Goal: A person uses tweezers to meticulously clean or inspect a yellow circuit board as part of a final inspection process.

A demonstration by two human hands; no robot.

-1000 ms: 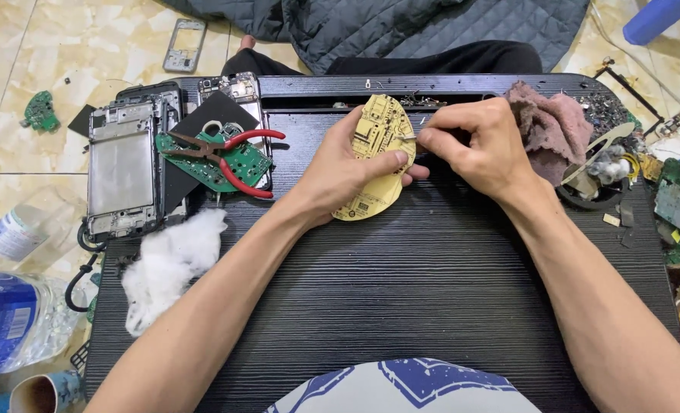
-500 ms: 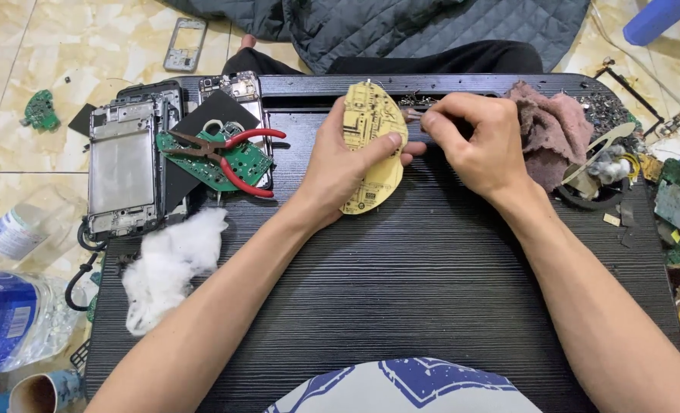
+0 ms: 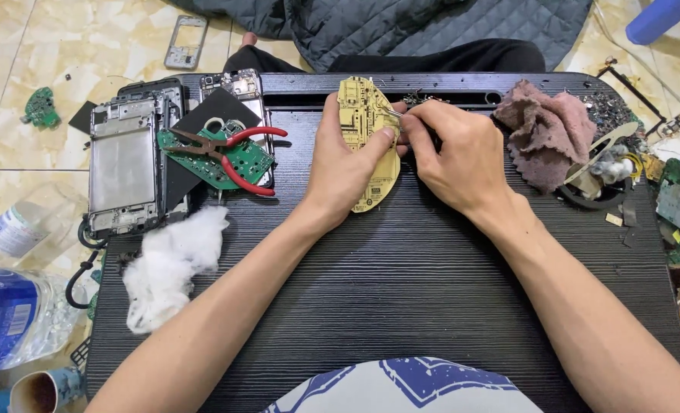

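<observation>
L hand (image 3: 348,172) grips a yellow oval circuit board (image 3: 370,145), thumb across its face, holding it tilted on edge w/ its near end resting on the black ribbed worktop (image 3: 401,298), far-centre. R hand (image 3: 462,157) is clenched in a pinch around a thin metal tool (image 3: 392,115), prob. tweezers, too small to tell for sure; the tip touches the board's upper right edge. Both hands sit close together, fingers nearly meeting at the board. To the left: red-handled pliers (image 3: 229,149) lie on a green circuit board (image 3: 237,160), next to a stripped phone frame (image 3: 123,164) at the worktop's far left corner. Nearer on the left, a wad of white cotton (image 3: 168,264). To the right of the R hand, just beside it, a crumpled pinkish-brown rag (image 3: 546,138), w/ small scrap parts further right. Off the worktop on the tiled floor, near left: a clear plastic bottle w/ blue label (image 3: 11,321).
</observation>
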